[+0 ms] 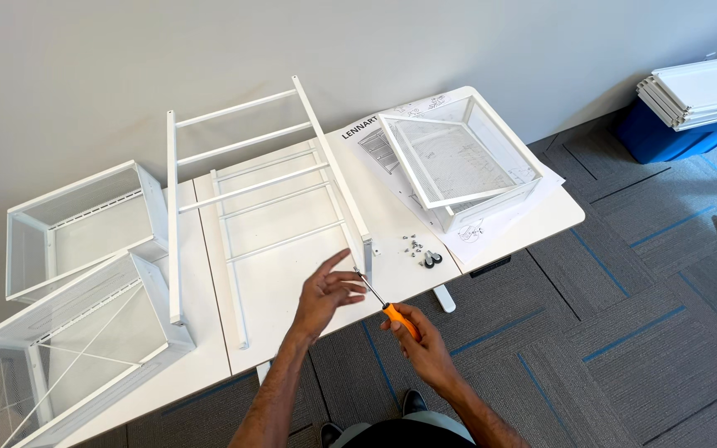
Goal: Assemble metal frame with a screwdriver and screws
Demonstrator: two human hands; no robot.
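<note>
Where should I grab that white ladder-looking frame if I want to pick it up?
Best bet: grip the white frame by its two long side rails, one hand each, reaching from the near table edge. The rails look sturdier than the thin rungs, and the frame sits partly raised, leaving room for fingers underneath. The right hand holds an orange-handled screwdriver, with the left hand at its tip.

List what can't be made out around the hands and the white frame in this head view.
- Screwdriver tip: the left hand fingers cover it, so any screw there is hidden.
- Small hardware pile: too small to sort beyond two dark round parts.
- Instruction sheet: mostly hidden under a mesh basket.
- Lower-left mesh basket: cut off by the picture's edge.
- Screwdriver handle: its end is wrapped by the right hand.
</note>
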